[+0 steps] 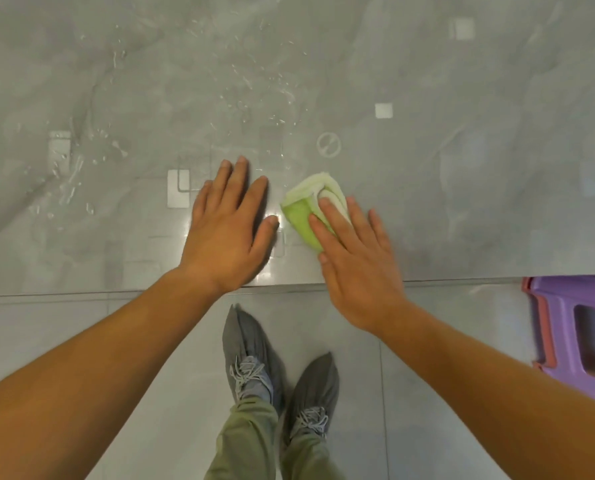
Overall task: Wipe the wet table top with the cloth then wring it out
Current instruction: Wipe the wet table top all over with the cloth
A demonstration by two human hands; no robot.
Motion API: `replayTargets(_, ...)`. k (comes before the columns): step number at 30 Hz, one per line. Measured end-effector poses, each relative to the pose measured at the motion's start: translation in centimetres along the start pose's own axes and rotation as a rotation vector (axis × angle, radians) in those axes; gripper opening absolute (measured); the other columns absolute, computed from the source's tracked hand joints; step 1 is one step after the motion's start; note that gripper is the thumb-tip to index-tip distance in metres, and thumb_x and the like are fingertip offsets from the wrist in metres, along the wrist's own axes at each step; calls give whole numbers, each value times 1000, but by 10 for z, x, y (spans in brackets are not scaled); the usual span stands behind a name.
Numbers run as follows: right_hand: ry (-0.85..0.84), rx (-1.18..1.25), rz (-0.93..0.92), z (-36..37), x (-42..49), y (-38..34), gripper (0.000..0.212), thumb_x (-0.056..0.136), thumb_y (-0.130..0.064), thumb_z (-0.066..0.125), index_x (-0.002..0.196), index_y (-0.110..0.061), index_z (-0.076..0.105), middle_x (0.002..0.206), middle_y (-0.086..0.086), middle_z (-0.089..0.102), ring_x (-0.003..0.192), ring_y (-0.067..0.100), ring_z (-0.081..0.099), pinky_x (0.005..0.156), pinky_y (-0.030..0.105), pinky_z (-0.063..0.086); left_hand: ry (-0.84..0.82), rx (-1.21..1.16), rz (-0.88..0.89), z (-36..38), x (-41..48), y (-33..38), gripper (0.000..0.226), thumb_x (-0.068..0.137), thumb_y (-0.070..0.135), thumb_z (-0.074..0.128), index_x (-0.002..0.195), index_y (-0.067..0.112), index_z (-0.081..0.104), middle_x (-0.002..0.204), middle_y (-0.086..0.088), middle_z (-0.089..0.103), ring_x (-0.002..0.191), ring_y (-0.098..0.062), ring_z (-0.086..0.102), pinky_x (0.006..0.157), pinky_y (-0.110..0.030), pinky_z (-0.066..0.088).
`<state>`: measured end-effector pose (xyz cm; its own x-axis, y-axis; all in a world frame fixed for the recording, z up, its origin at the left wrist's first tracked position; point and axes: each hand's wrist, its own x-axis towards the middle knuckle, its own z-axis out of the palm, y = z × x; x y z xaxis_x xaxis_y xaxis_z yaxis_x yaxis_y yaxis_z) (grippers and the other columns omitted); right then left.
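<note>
Fingers (337,220) of the right hand (358,268) lie flat and spread, pressing down on the near half of the cloth (306,206), not curled around it, so no real grip, just palm-down contact. The cloth is a folded green and white wad, white folds bunched at its far end, green face toward the left, lying on the table (462,188) close to the near edge and a little right of centre. The left hand (230,230) rests flat on the table just beside the cloth on its left, fingers extended and slightly fanned, holding nothing; its thumb tip is near the cloth's green edge, touching or not I cannot tell. The table is a glossy grey marbled top with bright square reflections. Water droplets and streaks (254,81) scatter across the far middle and the left side (67,181), well beyond both hands; the patch right around the cloth looks smoother. A faint ring mark (329,144) sits just past the cloth. Below the table edge is grey tiled floor (81,341), with two grey shoes (251,362) and olive trouser legs (247,441) between the forearms. A purple plastic stool (580,327) with a pink rim stands at the right, partly under the table edge.
</note>
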<state>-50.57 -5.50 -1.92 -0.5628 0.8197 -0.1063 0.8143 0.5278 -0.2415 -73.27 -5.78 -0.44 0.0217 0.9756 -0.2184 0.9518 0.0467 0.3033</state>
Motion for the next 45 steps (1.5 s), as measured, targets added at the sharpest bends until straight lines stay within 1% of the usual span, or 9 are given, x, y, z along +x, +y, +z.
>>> replayTargets(3, -19, -21, -32, -5, 24, 16, 55, 101, -31, 32, 156, -23, 29, 166, 0, 19, 153, 33, 14, 122, 57, 13, 14, 96, -106, -3, 1, -20, 64, 98, 53, 22, 156, 26, 19, 167, -10, 0, 152, -33, -8, 120, -56, -4)
replayTargets(8, 64, 16, 198, -5, 68, -1, 57, 100, -24, 37, 156, -21, 26, 167, 2, 15, 152, 37, 12, 123, 56, 9, 3, 114, -104, -8, 4, -30, 62, 97, 56, 23, 154, 30, 24, 166, -11, 10, 152, -36, 0, 119, -60, 1)
replayTargets(15, -48, -15, -167, 0, 35, -22, 62, 96, -19, 47, 155, -23, 29, 166, 0, 18, 153, 34, 12, 123, 56, 11, 7, 84, -118, -25, 34, -52, 64, 96, 54, 21, 154, 26, 23, 166, -11, 7, 153, -31, -2, 120, -58, 0)
replayTargets(21, 72, 65, 220, -5, 122, -28, 59, 98, -19, 40, 156, -22, 27, 167, 2, 16, 152, 37, 12, 123, 57, 10, 43, 30, -70, -34, 51, -68, 56, 98, 49, 25, 148, 26, 35, 162, -13, 20, 150, -33, 11, 120, -55, 5)
replayTargets(28, -20, 41, -212, 2, 75, -39, 60, 95, -18, 48, 153, -25, 37, 165, -1, 23, 153, 32, 15, 121, 59, 17, 39, -56, -68, -53, 88, -81, 63, 99, 52, 15, 155, 26, 22, 167, -9, 2, 153, -27, -7, 122, -51, -5)
replayTargets(34, 81, 77, 223, -16, 184, 0, 57, 96, -20, 39, 153, -22, 34, 165, 1, 23, 151, 38, 19, 122, 57, 11, -24, 4, -41, -55, 117, -90, 65, 100, 56, 18, 158, 28, 10, 166, -11, -9, 152, -29, -16, 121, -50, -10)
replayTargets(39, 15, 65, 48, -15, 142, 0, 60, 97, -20, 41, 156, -24, 30, 167, -3, 17, 153, 33, 13, 123, 55, 11, -74, 103, -47, -50, 123, -89, 72, 98, 62, 21, 158, 28, -1, 165, -13, -15, 150, -32, -21, 120, -54, -11)
replayTargets(42, -20, 47, 12, -22, 158, 25, 59, 96, -20, 39, 155, -25, 32, 166, -2, 21, 152, 34, 17, 121, 57, 14, -57, 70, -61, -53, 126, -87, 70, 98, 60, 26, 158, 27, 10, 166, -15, -6, 151, -34, -13, 120, -55, -7)
replayTargets(45, 38, 29, 197, -31, 218, 37, 57, 98, -21, 37, 155, -23, 29, 166, 2, 20, 150, 38, 19, 120, 57, 15, -7, 59, -77, -61, 132, -81, 58, 99, 55, 31, 147, 24, 33, 160, -18, 17, 148, -39, 7, 118, -56, 4)
